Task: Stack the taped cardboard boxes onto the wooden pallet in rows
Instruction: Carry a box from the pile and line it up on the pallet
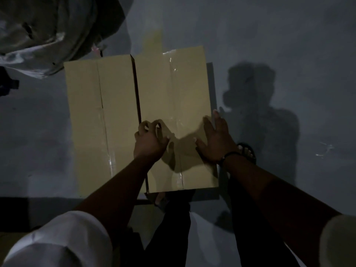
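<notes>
Laying the right hand point(215, 143) flat, fingers straight and spread, on the top of the right box point(173, 89) along its right edge, with the longest fingertip reaching just past that edge. Curling the fingers of the left hand point(149, 141) on the same top, close by the left edge, fingertips touching the cardboard; too dim to tell whether grasping anything. Wearing a dark wristband point(226, 157) on the right wrist and short white sleeves point(63, 237) on both arms. Leaning over two tan boxes lying side by side, the right box parted from the left box point(84, 112) by only a narrow dark gap, with clear tape point(174, 83) shining down the middle seam of each. Resting the right box on a dark platform point(211, 83) that shows as a thin strip past its right and near edges, too shadowed to make out its material. Standing on a grey floor point(289, 35), with one sandalled foot point(247, 151) just right of the box. Casting a dark shadow point(260, 105) across the floor to the right. Working near a plastic-wrapped bundle point(44, 31) at the far left, just beyond the left box.
</notes>
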Available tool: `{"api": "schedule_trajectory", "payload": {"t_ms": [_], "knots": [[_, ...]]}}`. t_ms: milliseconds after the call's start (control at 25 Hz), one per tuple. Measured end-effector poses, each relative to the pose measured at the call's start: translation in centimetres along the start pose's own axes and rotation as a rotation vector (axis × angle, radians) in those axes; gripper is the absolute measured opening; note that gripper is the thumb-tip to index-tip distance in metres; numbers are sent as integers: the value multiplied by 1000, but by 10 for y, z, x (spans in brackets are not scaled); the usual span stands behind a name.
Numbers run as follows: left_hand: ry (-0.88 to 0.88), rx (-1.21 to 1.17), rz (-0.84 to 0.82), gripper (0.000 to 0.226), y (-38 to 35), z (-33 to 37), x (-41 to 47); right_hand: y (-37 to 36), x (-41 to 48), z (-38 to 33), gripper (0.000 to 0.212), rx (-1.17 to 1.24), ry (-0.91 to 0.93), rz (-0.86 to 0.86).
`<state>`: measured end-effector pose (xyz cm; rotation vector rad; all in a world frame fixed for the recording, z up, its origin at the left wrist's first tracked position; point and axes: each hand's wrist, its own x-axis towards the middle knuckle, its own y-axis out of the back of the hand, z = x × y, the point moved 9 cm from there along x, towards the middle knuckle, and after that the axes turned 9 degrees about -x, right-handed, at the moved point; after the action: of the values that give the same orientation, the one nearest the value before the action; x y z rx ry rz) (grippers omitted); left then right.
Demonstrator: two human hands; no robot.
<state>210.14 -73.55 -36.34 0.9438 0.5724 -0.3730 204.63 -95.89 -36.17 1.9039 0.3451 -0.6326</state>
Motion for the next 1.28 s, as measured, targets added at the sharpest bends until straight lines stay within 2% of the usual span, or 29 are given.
{"api": "schedule_trajectory", "payload": {"t_ms": [280, 600, 720, 880, 1040, 1120, 1280], "knots": [[64, -222, 113, 72, -4, -15, 10, -22, 28, -8, 93, 19, 28, -56], [56, -220, 61, 86, -8, -2, 15, -19, 29, 16, 99, 108, -71, -4], [18, -232, 23, 89, -17, 21, -3, -6, 15, 30, 88, 132, -115, 32], [-27, -156, 77, 90, 4, 75, -62, 48, -24, 19, 74, -7, -89, 118], [-34, -53, 164, 84, 60, 140, -151, 149, -80, -8, 73, -86, -87, 141], [12, -58, 215, 83, 96, 164, -202, 198, -113, -36, 72, -130, 36, 99], [179, -167, 383, 82, 171, 199, -307, 295, -183, -98, 72, -234, 239, 132]]}}
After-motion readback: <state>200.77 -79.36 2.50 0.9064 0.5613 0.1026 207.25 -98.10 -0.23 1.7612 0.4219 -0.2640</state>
